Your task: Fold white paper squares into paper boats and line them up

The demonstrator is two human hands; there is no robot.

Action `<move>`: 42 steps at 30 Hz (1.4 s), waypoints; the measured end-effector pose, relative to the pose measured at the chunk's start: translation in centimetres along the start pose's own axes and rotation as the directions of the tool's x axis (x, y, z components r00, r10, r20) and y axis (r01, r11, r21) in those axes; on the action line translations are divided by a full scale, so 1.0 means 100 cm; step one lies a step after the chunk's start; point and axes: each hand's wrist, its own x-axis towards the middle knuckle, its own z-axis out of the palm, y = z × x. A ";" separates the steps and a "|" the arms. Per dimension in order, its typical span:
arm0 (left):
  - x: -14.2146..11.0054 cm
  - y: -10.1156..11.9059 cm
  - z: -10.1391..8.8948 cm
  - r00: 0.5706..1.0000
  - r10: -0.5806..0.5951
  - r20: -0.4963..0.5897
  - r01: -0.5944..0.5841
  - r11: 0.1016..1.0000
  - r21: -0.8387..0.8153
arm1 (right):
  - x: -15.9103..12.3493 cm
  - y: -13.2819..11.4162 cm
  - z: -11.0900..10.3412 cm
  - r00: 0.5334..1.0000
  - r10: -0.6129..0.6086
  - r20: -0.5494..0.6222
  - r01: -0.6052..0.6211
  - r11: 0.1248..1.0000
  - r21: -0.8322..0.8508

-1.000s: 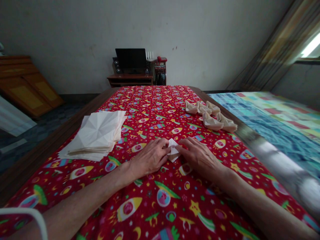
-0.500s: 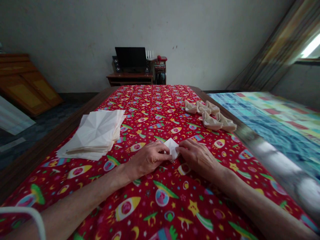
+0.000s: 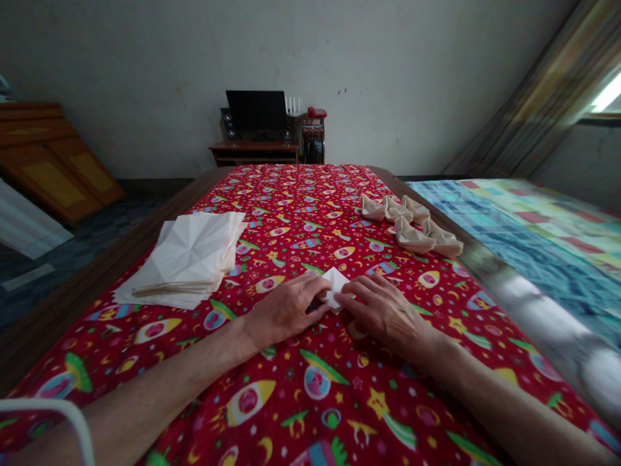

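Observation:
A small folded piece of white paper (image 3: 334, 288) lies on the red rocket-print cloth (image 3: 295, 388), pinched between my hands. My left hand (image 3: 286, 310) holds its left side with the fingertips. My right hand (image 3: 383, 316) presses in from the right, its fingers over the lower right corner. Part of the paper is hidden by my fingers. To the left lies a stack of creased white paper sheets (image 3: 187, 257). Several folded paper boats (image 3: 412, 228) sit in a cluster beyond my right hand.
The cloth covers a long wooden table whose brown edge (image 3: 101, 272) runs along the left. A bed with a blue checked cover (image 3: 528, 239) lies to the right. At the far end stands a low desk (image 3: 253, 152) with a monitor and telephone.
The white paper has tilted slightly and sits lower. My right fingers have spread and moved over its lower right corner, and both hands have drawn closer around it.

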 end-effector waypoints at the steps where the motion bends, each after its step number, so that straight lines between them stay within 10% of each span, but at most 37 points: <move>1: 0.000 0.000 0.000 1.000 0.017 0.009 -0.017 1.000 0.012 | 0.001 0.000 0.001 1.000 0.017 -0.005 -0.017 1.000 0.026; 12: 0.004 -0.012 0.005 0.995 -0.031 -0.093 0.028 0.999 -0.031 | 0.000 0.006 0.017 0.952 0.294 -0.089 -0.236 0.884 0.403; 24: 0.011 -0.018 0.003 0.958 -0.281 -0.061 0.282 0.959 0.020 | 0.013 0.004 0.014 0.895 0.444 -0.044 -0.414 0.863 0.290; 42: 0.014 -0.006 0.001 0.945 -0.295 -0.145 0.324 0.908 0.267 | 0.020 0.004 0.016 0.831 0.556 0.019 -0.554 0.824 0.120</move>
